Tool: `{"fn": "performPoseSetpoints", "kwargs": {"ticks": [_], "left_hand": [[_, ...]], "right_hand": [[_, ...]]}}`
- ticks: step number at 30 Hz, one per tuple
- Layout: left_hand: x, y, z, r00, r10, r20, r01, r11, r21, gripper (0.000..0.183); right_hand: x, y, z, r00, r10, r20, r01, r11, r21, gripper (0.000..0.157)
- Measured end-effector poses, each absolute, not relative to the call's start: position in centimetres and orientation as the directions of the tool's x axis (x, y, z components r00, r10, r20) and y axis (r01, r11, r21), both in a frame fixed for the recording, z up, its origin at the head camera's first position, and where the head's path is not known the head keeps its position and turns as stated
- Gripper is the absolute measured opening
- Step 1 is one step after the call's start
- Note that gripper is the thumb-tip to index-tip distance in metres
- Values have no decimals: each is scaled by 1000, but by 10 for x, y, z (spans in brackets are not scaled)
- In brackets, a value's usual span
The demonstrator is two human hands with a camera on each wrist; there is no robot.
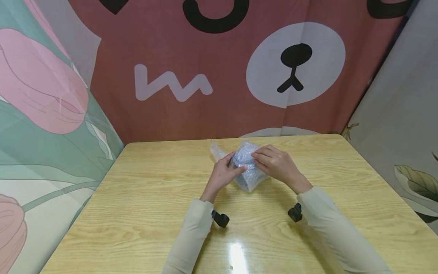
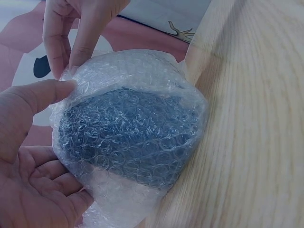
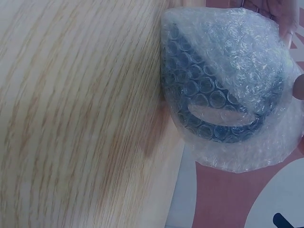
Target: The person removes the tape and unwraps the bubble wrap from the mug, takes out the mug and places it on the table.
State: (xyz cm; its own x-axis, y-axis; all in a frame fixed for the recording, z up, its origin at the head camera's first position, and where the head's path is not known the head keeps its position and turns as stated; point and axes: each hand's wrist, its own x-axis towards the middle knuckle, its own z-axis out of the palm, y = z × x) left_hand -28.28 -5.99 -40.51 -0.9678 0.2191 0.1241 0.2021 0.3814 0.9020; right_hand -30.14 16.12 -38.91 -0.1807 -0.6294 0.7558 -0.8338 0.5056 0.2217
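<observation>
A bundle of bubble wrap (image 1: 251,177) stands at the far middle of the table, between both hands. Through the clear layers shows a dark blue-grey object (image 2: 128,137); its kind is hidden by the wrap. My left hand (image 1: 222,176) holds the bundle from the left, thumb on the near side and fingers around the other. With thumb and fingertips, my right hand (image 1: 278,164) pinches the wrap at the bundle's upper right. The right wrist view shows the overlapping bubble layers (image 3: 247,52) over the dark object. A loose flap of wrap (image 1: 217,150) sticks out at the left.
The bundle rests on a light wood-grain table (image 1: 154,198). A reddish-brown cloth with a cartoon face (image 1: 226,76) hangs behind the table's far edge. Printed cloths hang at the left (image 1: 44,83) and right. Small black cameras (image 1: 220,219) are worn at both wrists.
</observation>
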Motion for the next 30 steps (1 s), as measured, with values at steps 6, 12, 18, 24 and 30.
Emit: {"fn": "performPoseSetpoints", "kwargs": {"ticks": [6, 12, 18, 24, 30], "left_hand": [[-283, -60, -404, -968, 218, 128, 205, 385, 900, 79], [-282, -59, -404, -967, 218, 130, 208, 388, 898, 79], [-283, -60, -406, -967, 219, 129, 205, 371, 906, 78], [-282, -60, -404, -966, 221, 135, 213, 387, 897, 77], [-283, -60, -404, -965, 222, 140, 220, 389, 895, 78]], "right_hand": [[-301, 161, -388, -187, -636, 749, -822, 519, 236, 30], [-300, 159, -387, -178, -630, 756, -818, 522, 243, 27], [-301, 157, -388, -195, -583, 789, -821, 537, 193, 25], [-302, 155, -389, -228, -510, 830, -822, 557, 116, 23], [-302, 154, -388, -301, -439, 846, -816, 578, 9, 20]]}}
